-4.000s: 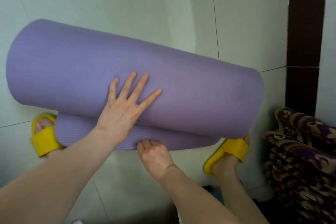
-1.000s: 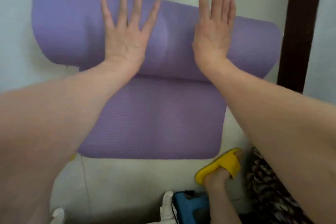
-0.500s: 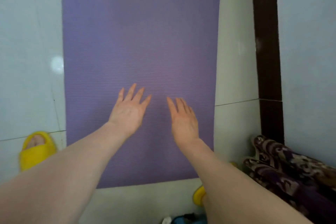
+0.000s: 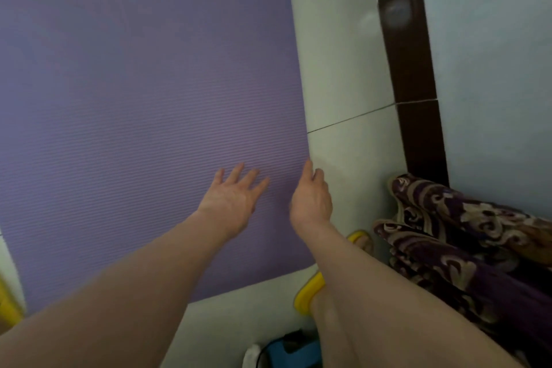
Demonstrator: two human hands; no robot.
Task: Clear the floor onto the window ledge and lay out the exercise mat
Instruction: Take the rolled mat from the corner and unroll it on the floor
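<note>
Lying flat, purple mat (image 4: 143,116), lengthwise away from viewer

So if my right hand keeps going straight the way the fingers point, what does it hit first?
Probably nothing: the right hand points along the mat's right edge, with only mat and bare floor tile ahead. Its height above the mat is unclear.

Pale tiled floor (image 4: 343,75); dark skirting (image 4: 409,69); patterned fabric (image 4: 466,242).

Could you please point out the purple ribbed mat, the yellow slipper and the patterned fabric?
purple ribbed foam mat (image 4: 143,104), head view, its flat middle.
yellow rubber slipper (image 4: 307,293), head view, its strap.
patterned purple fabric (image 4: 448,248), head view, a fold.
</note>
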